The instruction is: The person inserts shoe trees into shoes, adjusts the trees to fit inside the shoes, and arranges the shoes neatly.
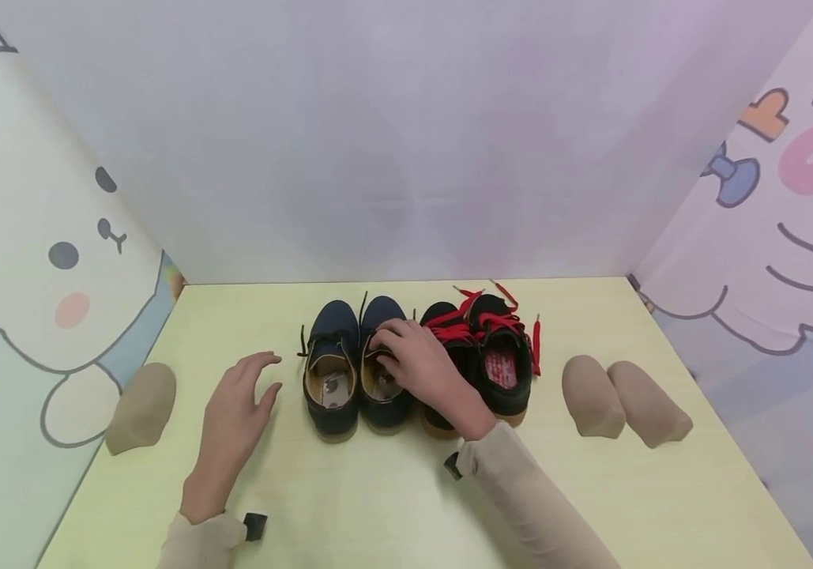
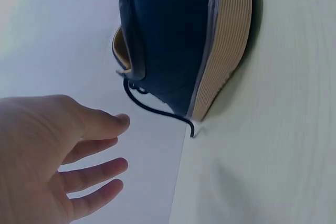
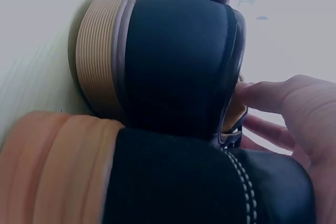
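A pair of navy lace-up shoes stands side by side mid-table, the left shoe [image 1: 333,371] next to the right shoe [image 1: 386,411]. My right hand [image 1: 416,359] is over the right navy shoe, fingers curved at its tongue and laces, thumb [image 3: 262,94] at the collar. I cannot tell whether it grips the shoe. To the left of the pair, my left hand [image 1: 235,407] hangs in the air, holding nothing, fingers spread apart from the thumb. The left wrist view shows it beside the left shoe's navy side [image 2: 173,30] and a loose dark lace [image 2: 157,109].
Black shoes with red laces [image 1: 502,322] stand right beside the navy pair, partly under my right forearm. Two beige shoe-shaped inserts [image 1: 591,395] lie on the right; another beige insert [image 1: 143,407] lies at the left edge. A pale curtain [image 1: 406,158] closes off the back.
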Demonstrator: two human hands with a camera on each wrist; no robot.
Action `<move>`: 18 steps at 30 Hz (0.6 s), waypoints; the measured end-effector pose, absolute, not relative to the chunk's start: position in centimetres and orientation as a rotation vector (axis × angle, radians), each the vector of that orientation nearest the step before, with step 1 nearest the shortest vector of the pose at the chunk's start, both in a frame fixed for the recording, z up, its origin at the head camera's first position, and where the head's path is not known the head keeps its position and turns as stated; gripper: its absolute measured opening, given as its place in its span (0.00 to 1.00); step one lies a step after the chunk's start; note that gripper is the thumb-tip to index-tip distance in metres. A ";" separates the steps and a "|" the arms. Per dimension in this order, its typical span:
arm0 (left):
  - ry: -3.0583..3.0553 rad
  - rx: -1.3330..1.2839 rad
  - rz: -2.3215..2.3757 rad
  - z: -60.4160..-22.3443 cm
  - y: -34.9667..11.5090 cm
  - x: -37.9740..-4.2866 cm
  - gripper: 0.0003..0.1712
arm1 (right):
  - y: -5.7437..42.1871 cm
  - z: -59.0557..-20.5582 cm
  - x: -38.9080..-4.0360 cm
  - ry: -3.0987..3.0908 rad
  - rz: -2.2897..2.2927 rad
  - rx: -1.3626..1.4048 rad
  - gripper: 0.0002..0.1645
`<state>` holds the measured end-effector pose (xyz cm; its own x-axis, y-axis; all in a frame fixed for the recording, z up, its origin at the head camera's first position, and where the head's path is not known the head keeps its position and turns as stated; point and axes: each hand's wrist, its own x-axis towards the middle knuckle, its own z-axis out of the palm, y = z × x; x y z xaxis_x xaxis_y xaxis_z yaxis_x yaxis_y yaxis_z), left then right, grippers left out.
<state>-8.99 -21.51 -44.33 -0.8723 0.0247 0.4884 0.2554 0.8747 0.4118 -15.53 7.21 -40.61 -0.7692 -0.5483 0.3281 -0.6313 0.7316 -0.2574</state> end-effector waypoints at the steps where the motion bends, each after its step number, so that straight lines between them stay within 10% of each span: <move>1: -2.559 -0.194 -0.648 -44.3 -21.8 -8.8 0.26 | 7.3 -40.6 -15.5 -2.705 0.530 0.934 0.11; 18: -2.429 0.007 -0.571 -43.7 -27.4 -5.9 0.27 | 7.9 -40.3 -15.5 -2.836 0.490 0.867 0.22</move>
<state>-5.91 -27.35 -43.69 -0.7985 -0.1430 0.5848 0.1326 0.9057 0.4026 -15.50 7.86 -40.33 -0.8253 -0.5196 0.2211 -0.5637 0.7817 -0.2669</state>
